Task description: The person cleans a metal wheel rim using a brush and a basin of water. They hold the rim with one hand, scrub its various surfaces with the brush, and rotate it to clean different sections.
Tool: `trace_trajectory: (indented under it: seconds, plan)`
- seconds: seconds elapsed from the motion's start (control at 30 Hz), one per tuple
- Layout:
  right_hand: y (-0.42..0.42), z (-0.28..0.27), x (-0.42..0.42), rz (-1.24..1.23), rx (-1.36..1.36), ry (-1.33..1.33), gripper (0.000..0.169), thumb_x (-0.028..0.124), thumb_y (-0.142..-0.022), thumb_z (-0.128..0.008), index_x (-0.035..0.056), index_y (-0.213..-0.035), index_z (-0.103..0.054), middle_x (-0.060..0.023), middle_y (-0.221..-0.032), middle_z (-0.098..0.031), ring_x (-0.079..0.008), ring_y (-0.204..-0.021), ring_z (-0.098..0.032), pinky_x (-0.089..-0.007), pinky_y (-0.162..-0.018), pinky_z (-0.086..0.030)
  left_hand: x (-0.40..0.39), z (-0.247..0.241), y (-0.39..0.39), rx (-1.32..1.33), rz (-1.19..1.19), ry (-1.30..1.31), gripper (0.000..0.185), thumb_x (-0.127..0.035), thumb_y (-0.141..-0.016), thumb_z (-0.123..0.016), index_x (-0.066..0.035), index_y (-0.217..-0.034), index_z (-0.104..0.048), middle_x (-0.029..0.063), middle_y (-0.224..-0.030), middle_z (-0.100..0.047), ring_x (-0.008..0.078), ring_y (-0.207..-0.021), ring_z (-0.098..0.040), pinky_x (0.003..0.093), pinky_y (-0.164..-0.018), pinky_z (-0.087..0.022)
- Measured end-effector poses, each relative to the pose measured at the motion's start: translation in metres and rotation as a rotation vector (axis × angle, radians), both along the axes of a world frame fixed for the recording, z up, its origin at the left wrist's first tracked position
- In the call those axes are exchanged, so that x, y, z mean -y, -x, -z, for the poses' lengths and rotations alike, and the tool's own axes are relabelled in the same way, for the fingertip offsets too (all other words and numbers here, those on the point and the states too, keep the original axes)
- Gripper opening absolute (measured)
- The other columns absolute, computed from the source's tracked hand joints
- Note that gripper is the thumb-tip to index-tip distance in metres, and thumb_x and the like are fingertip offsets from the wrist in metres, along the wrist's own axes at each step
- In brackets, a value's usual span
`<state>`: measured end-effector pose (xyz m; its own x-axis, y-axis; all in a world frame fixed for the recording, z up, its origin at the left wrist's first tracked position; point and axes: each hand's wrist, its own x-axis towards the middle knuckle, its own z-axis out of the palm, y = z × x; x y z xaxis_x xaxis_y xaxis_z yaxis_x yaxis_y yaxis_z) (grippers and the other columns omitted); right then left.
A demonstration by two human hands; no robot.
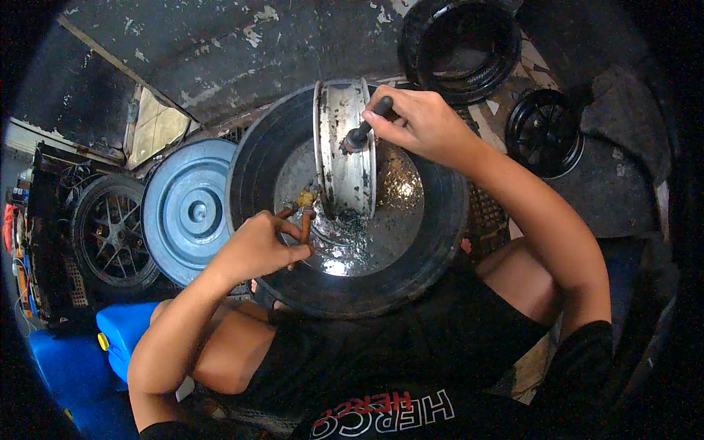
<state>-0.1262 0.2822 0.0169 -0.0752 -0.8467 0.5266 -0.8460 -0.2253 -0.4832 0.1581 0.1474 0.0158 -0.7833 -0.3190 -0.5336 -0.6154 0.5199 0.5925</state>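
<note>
A metal wheel rim [347, 165] with dark patches stands upright in a large round black tub [275, 297]. My right hand [421, 124] holds a black-handled round brush [364, 131], its head against the rim's outer face near the right edge. At the tub's left side, my left hand [267, 242] is bent at the fingers beside the rim, touching a brown-orange bar-like piece [306, 223]; whether that piece is part of a tool is unclear. A yellowish lump [306, 198] lies between that piece and the rim. Wet dark residue covers the tub's bottom.
Left of the tub is a round blue-grey lid [190, 212], with a spoked wheel with tyre [115, 231] beyond it. Blue plastic containers [129, 324] stand lower left. A black tyre [459, 49] and a black spoked wheel [544, 132] lie upper right. A scuffed dark wall runs behind.
</note>
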Motion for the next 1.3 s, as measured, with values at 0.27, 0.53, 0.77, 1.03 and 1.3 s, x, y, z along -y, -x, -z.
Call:
trace_trajectory:
  seconds: [0.27,0.53,0.77,1.03,1.3]
  plan:
    - [0.001,-0.002,0.004,0.022,-0.085,-0.022,0.020,0.022,-0.092,-0.065,0.0028,-0.095,-0.061,-0.0121,-0.075,-0.064,-0.0231,-0.065,-0.066,-0.0320,-0.060,-0.052,0.002,0.009,0.000,-0.083,0.095,-0.062,0.035,-0.036,-0.077,-0.075,-0.006,-0.095,-0.076,0.0130,-0.076,-0.071,0.0203,-0.070,-0.069,0.0313,-0.074,-0.052]
    - [0.001,-0.002,0.006,0.002,-0.068,-0.004,0.020,0.022,-0.092,-0.066,0.0028,-0.095,-0.061,-0.0127,-0.075,-0.064,-0.0237,-0.065,-0.066,-0.0325,-0.060,-0.053,0.001,0.014,0.003,0.035,0.162,0.011,0.037,-0.029,-0.081,-0.071,0.004,-0.097,-0.069,0.0213,-0.087,-0.068,0.0333,-0.077,-0.067,0.0390,-0.081,-0.053]
    - [0.000,0.000,0.006,0.023,-0.071,-0.013,0.019,0.021,-0.092,-0.066,0.0027,-0.095,-0.060,-0.0136,-0.076,-0.064,-0.0246,-0.064,-0.066,-0.0335,-0.060,-0.053,-0.038,0.048,-0.010,0.052,0.240,0.764,0.070,-0.035,-0.087,-0.066,0.012,-0.132,-0.039,0.0268,-0.105,-0.058,0.0432,-0.079,-0.065,0.0460,-0.069,-0.055]
    - [0.002,-0.006,0.006,0.031,-0.090,-0.011,0.020,0.021,-0.092,-0.066,0.0025,-0.095,-0.060,-0.0140,-0.078,-0.064,-0.0261,-0.066,-0.066,-0.0347,-0.063,-0.052,-0.030,0.032,0.002,0.021,0.199,0.731,0.060,-0.036,-0.087,-0.064,0.013,-0.119,-0.049,0.0286,-0.094,-0.063,0.0427,-0.072,-0.067,0.0476,-0.065,-0.056]
    - [0.006,-0.016,-0.001,0.069,-0.078,-0.019,0.017,0.019,-0.092,-0.066,0.0038,-0.096,-0.060,-0.0127,-0.079,-0.064,-0.0235,-0.062,-0.060,-0.0323,-0.061,-0.049,-0.032,-0.011,0.029,0.113,0.207,0.528,0.039,-0.034,-0.085,-0.062,0.004,-0.090,-0.067,0.0276,-0.085,-0.068,0.0427,-0.080,-0.068,0.0494,-0.076,-0.056]
